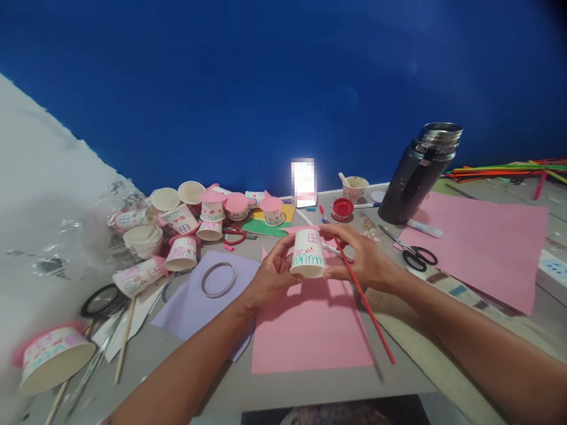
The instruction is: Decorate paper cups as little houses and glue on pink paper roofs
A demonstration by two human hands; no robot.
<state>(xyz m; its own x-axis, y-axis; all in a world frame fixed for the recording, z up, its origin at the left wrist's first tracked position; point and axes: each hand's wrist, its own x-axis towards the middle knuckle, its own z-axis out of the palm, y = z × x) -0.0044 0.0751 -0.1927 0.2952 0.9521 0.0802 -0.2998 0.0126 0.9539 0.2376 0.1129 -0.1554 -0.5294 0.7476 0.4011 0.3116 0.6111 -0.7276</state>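
A small white paper cup point(309, 255) is upside down in the air, rim towards me, between my two hands. On its side are a drawn pink window, red marks and green grass strokes. My left hand point(277, 268) grips the cup's left side, thumb near the rim. My right hand point(361, 257) pinches the other side, fingers at the top and thumb at the rim. A long thin red stick point(371, 316) also rests in the right hand, slanting down towards me; its upper end is partly hidden by the fingers. Below lies a pink paper sheet point(310, 336).
Decorated cups point(181, 254) crowd the left, near purple paper point(190, 301) with a tape ring point(218, 280) on it. Black-handled scissors point(419, 258), a dark flask point(416, 177) and another pink sheet point(491, 248) are right. A red paint pot point(342, 209) and lit screen point(304, 180) stand behind.
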